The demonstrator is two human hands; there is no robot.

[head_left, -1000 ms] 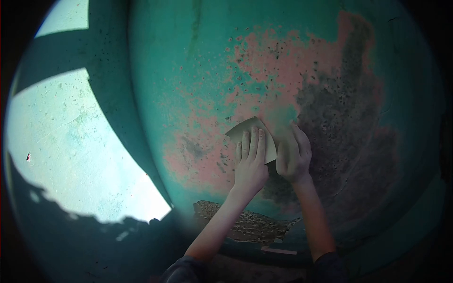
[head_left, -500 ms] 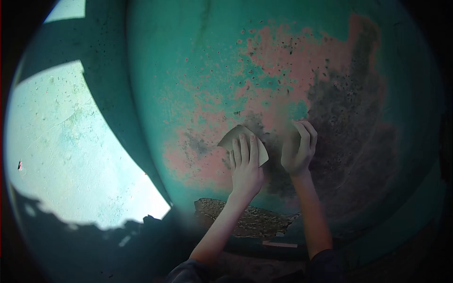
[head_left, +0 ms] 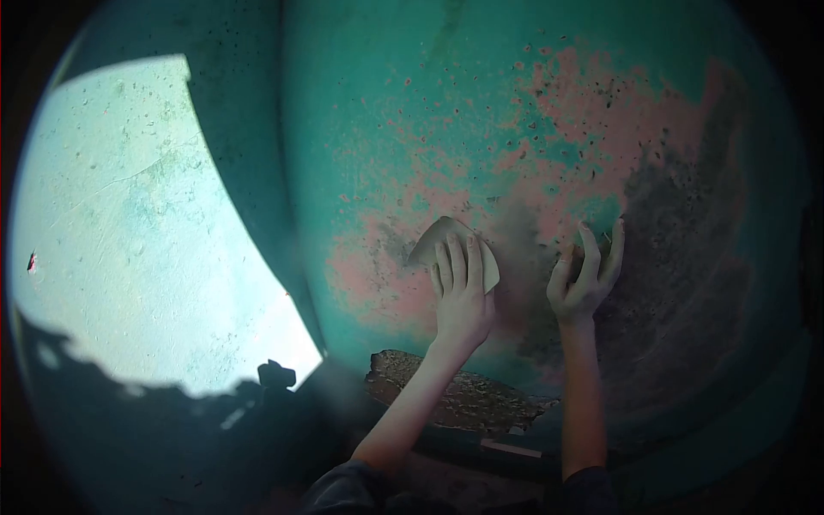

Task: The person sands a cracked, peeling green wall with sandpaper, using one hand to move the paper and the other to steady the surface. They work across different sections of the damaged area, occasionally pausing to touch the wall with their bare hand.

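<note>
While my left hand lies spread flat on the sheet and my right hand is splayed, I'd press evenly.

Seemingly a repair workplace — green paintwork; worn patches.

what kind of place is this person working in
Possibly a repair or refinishing spot, though the wider surroundings aren't visible: a worn green surface with pink patches, a rough brown patch along its lower part, and a sheet under the left hand.
</note>
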